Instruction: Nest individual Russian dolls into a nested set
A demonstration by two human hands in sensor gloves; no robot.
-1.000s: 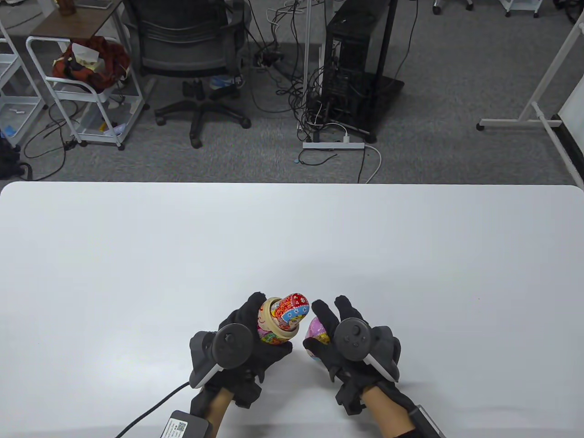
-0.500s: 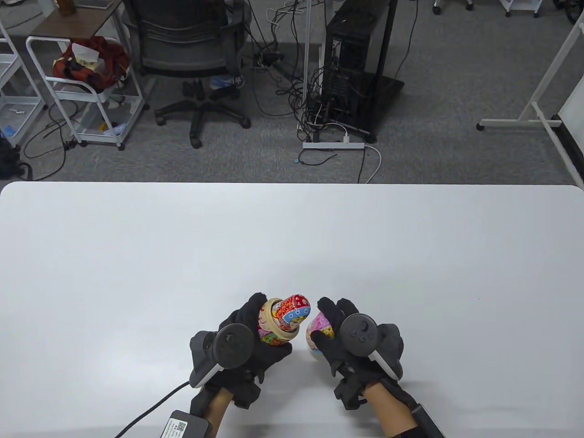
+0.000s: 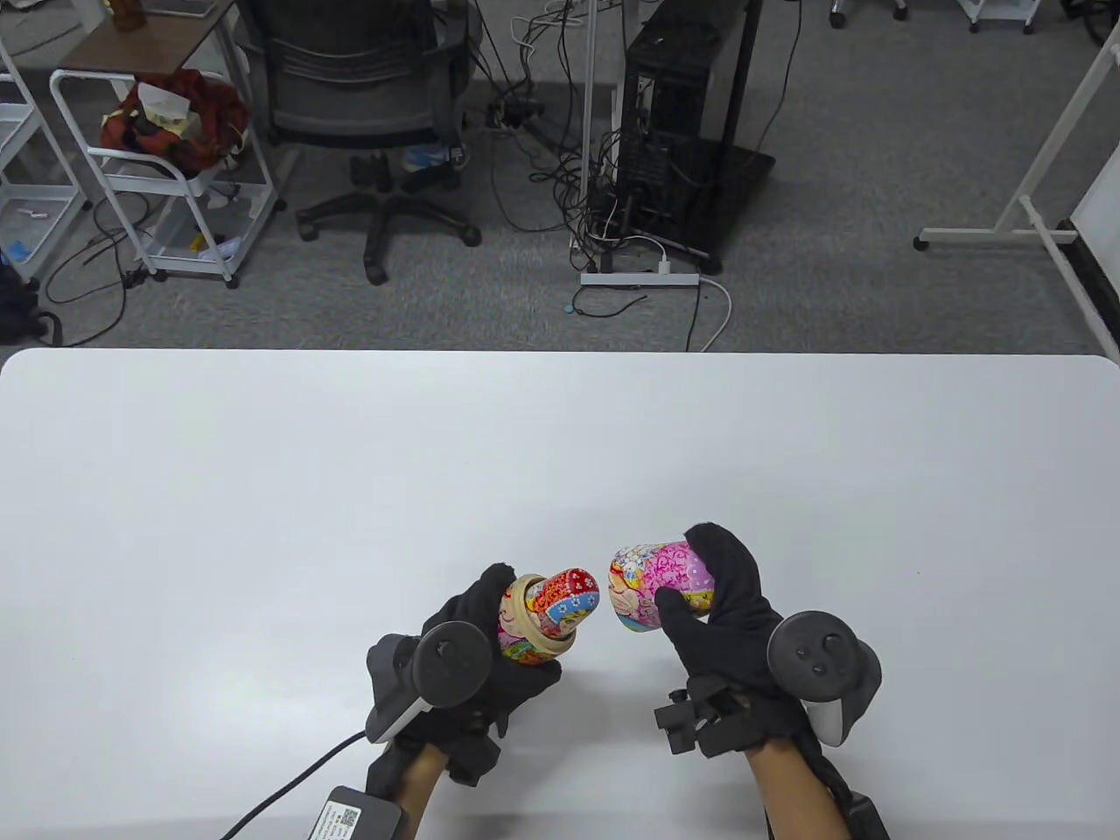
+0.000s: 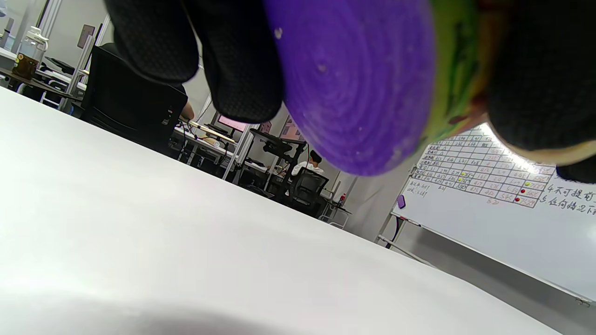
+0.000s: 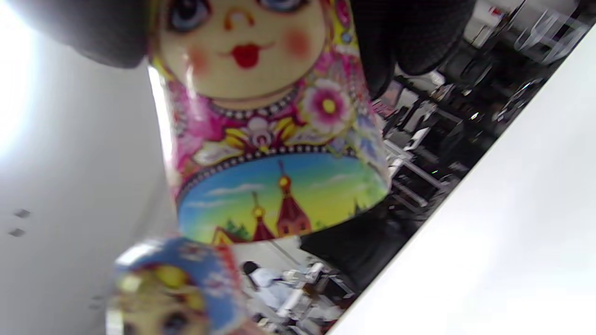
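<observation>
My left hand (image 3: 477,652) grips the bottom half of the large doll (image 3: 518,632), with a smaller red and blue doll (image 3: 567,599) sticking out of its open rim. Its purple base (image 4: 358,83) fills the left wrist view between my fingers (image 4: 233,60). My right hand (image 3: 731,612) grips the pink top half of the large doll (image 3: 658,582), held on its side just right of the small doll, its open end toward it. In the right wrist view the top half's painted face (image 5: 242,51) is close up, and the small doll's head (image 5: 177,284) sits blurred below it.
The white table (image 3: 560,455) spreads out beyond both hands. A black cable (image 3: 289,787) runs from my left wrist to a small box (image 3: 357,818) at the front edge. Chairs, carts and a computer tower stand on the floor beyond the far edge.
My right hand has turned over and moved up and right, bringing the pink top half from behind my palm into plain sight, on its side facing the small doll. My left hand has stayed put.
</observation>
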